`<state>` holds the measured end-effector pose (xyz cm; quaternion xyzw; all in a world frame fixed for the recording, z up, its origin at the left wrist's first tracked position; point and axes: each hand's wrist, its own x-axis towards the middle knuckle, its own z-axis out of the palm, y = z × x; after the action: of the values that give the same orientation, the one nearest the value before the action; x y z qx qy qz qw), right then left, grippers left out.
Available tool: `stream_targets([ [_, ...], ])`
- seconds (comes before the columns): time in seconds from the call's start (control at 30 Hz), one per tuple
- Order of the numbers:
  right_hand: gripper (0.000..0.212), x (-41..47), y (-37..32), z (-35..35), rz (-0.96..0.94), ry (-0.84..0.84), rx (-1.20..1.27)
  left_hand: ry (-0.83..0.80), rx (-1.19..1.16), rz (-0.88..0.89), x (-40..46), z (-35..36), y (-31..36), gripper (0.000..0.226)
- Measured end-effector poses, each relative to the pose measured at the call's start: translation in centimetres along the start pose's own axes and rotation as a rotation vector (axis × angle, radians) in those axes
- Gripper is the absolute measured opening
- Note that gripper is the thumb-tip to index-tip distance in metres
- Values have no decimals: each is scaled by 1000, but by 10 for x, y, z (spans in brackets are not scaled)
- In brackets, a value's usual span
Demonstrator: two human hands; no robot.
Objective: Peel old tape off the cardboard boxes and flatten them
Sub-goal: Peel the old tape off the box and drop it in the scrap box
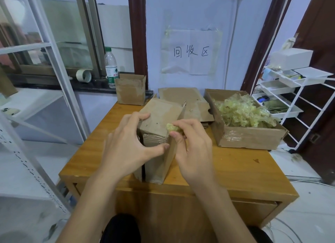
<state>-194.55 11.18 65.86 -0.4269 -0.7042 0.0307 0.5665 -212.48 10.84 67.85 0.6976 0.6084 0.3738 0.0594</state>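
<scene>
Wooden table [235, 168] under cardboard boxes [159, 126]

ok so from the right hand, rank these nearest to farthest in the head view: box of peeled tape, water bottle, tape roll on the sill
1. The box of peeled tape, just right of the right hand on the table.
2. The water bottle, back left on the dark sill, past the small upright box.
3. The tape roll, farther left along the same sill.
</scene>
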Motion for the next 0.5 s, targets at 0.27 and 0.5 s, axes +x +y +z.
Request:
stream_targets([
  [0.27, 13, 2, -2, -4, 522, -1, 495, -1, -1, -14, -4, -2, 1, 93],
  [0.5, 25, 2, -4, -6, 548, 127, 624, -6, 7, -5, -5, 2, 3, 94],
])
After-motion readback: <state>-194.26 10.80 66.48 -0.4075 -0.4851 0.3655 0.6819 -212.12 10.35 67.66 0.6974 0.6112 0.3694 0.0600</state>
